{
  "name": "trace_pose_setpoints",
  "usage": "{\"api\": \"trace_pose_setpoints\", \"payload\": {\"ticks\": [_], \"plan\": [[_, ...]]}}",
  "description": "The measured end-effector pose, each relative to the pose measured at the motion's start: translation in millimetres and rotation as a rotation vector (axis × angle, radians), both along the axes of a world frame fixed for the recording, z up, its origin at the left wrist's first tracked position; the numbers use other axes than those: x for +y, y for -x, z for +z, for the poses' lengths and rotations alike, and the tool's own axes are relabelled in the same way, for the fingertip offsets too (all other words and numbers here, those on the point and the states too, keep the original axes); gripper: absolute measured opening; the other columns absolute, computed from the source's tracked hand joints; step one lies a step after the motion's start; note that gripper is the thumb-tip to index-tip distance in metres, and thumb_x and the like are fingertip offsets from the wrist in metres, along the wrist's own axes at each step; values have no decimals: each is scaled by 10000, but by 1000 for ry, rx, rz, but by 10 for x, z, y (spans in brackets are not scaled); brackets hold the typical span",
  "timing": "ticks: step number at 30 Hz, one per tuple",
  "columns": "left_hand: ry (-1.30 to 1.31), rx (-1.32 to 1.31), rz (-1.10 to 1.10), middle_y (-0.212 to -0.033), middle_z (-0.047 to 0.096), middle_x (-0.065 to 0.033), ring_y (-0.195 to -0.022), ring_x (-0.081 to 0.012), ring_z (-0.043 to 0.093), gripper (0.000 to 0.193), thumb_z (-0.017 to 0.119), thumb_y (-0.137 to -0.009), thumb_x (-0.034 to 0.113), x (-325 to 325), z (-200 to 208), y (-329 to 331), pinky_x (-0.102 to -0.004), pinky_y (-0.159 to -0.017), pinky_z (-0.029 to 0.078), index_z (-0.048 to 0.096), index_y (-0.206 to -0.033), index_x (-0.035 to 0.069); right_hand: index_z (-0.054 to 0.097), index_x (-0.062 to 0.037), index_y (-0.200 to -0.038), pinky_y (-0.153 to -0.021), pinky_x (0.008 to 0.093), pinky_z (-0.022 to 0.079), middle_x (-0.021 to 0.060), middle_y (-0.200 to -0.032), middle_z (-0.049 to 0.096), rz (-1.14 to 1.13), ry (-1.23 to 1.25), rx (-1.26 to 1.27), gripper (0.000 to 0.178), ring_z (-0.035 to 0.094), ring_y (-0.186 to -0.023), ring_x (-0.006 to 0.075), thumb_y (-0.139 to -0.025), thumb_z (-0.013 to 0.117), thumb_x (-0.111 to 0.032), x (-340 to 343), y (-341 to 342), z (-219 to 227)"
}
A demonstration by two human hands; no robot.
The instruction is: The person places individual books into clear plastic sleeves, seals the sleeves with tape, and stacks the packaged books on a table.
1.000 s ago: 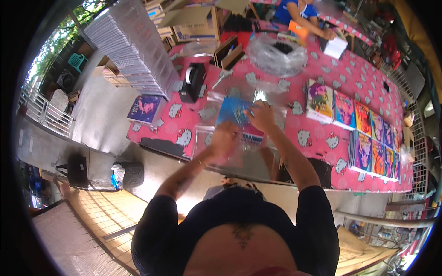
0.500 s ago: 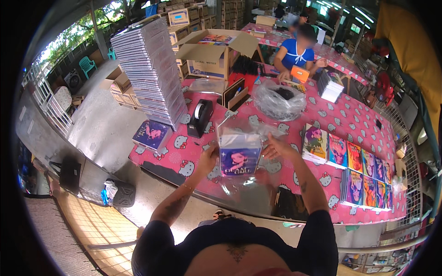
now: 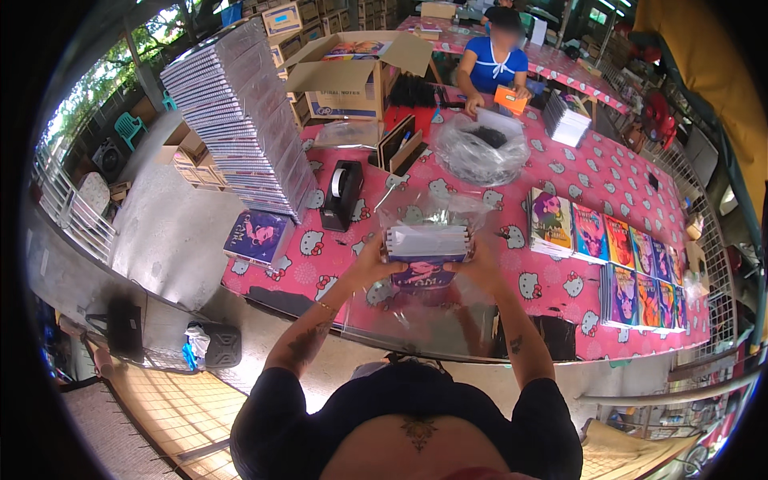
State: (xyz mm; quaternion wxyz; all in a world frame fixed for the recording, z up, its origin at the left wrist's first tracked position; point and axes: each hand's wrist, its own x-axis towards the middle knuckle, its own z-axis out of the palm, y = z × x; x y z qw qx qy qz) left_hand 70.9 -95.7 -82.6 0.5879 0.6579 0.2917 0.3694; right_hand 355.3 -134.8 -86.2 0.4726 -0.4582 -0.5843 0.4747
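A small stack of spiral notebooks [image 3: 428, 243] with purple covers stands tilted at the table's near edge, its white page edges facing up. My left hand [image 3: 374, 264] is closed round its left side, and my right hand [image 3: 480, 262] grips the right side. Clear plastic film [image 3: 432, 210] spreads behind and around the stack; whether the notebooks are inside it I cannot tell. Left of my hands stands a black tape dispenser [image 3: 342, 196]. Beside it, a short purple notebook pile [image 3: 258, 238] sits before a tall stack of wrapped notebooks [image 3: 240, 120].
Rows of colourful notebooks [image 3: 620, 260] lie at right on the pink patterned table [image 3: 560, 316]. Behind my hands are a crumpled plastic bag [image 3: 482, 152], an upright holder [image 3: 398, 146] and an open carton [image 3: 348, 88]. Across the table, a person in blue [image 3: 496, 68] holds something orange.
The notebook stack has tipped so its page edges face up. My right hand has moved from open beside it to gripping its side. The view has shifted slightly.
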Motion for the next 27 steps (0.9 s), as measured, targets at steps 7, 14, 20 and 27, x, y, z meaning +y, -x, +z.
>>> {"api": "trace_pose_setpoints", "payload": {"ticks": [7,14,20,27], "plan": [[-64,-71,240,-1337,536,-152,-1157,-284,565,779,806,-778,302,579,262,542,-391,-958,473,424,-1392,13,532,-121,-1314,-1081,427,350,88,-1310,547,-223,-526,-352,794,490,-1251,303,-608,891,-185,-272,127,953],[455,165,568,-841,659,-34,-675,-131,552,228,745,-808,234,1545,-508,1480,-312,-605,455,713,-945,54,702,-139,-1076,-992,407,361,55,-1148,644,-62,-689,-859,358,565,-1126,275,-754,789,-270,-386,559,1850],[280,-114,776,-743,665,-11,-616,-101,552,184,709,-817,148,1195,-624,1134,-264,-565,472,694,-938,10,664,-96,-1173,-1022,447,343,100,-1169,663,93,-457,-1002,447,610,-1083,269,-842,694,-395,-234,1059,1874],[-326,1170,775,-771,719,-62,-714,-140,697,125,676,-832,88,1195,-691,1747,-270,-559,527,680,-943,29,635,-61,-1222,-1165,576,142,142,-1189,662,-40,-630,-1150,552,608,-1146,290,-836,680,-452,-64,1205,1637]]}}
